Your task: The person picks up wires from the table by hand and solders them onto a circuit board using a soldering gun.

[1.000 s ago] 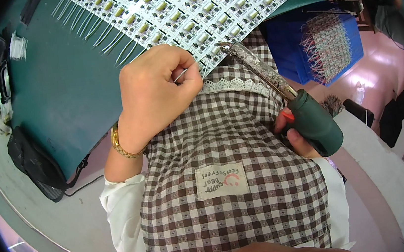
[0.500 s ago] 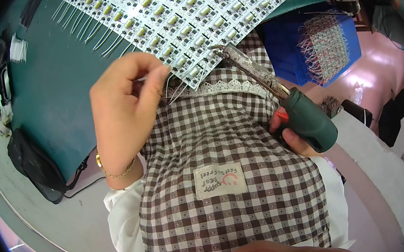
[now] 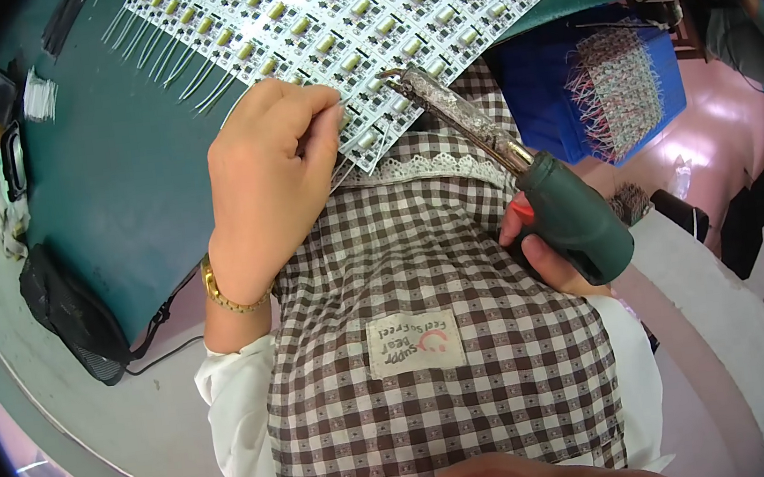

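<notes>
A white panel of small circuit boards (image 3: 347, 16) with yellow parts lies on a dark green mat (image 3: 110, 166). My left hand (image 3: 267, 181), with a gold bracelet at the wrist, pinches a thin wire at the panel's near edge. My right hand (image 3: 544, 253) grips the green handle of a soldering iron (image 3: 504, 154). Its crusted metal tip reaches the panel edge just right of my left fingertips. A brown checked apron covers my front below both hands.
Several loose wires (image 3: 169, 60) lie in a row on the mat left of the panel. A blue bin (image 3: 554, 96) with wired boards stands at the right. A black pouch (image 3: 65, 312) with a cable sits at the mat's near left corner on the grey table.
My left hand went left and away from the panel, then came back to its near edge with a wire. The soldering iron's tip stayed near the same spot.
</notes>
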Available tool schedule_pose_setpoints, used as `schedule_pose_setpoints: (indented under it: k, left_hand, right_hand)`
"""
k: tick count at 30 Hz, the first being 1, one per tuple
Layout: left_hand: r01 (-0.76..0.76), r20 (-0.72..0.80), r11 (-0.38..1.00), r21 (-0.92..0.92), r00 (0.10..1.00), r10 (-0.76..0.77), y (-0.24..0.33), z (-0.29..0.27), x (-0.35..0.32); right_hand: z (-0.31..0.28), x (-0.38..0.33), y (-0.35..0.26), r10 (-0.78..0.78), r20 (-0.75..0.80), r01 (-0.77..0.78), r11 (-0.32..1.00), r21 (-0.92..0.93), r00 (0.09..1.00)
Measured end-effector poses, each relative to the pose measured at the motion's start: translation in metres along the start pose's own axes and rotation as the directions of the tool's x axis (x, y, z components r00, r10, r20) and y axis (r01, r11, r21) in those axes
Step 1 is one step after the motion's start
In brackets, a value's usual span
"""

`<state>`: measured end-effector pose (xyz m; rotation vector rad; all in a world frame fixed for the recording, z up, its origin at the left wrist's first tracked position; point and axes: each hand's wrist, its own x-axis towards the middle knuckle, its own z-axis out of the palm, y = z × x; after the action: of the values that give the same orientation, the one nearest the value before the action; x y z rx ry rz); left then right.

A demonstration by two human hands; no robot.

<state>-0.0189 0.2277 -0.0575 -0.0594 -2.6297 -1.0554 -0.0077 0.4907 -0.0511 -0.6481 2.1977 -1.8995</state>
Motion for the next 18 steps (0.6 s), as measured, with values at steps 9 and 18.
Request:
schedule_pose_setpoints:
  k: [9,18]
  left_hand:
    - [-0.004,-0.072,0.999,-0.045,0.997,0.001,-0.005,0.005,-0.002]
    - [0.007,0.078,0.994,-0.112,0.997,0.002,-0.009,-0.004,0.005]
  right_hand:
    - [-0.008,-0.016,0.001,0.272,0.139,-0.282,0.958,0.052,0.952]
    - [-0.011,0.000,-0.015,0.126,0.181,-0.137,0.989,0.049,0.975]
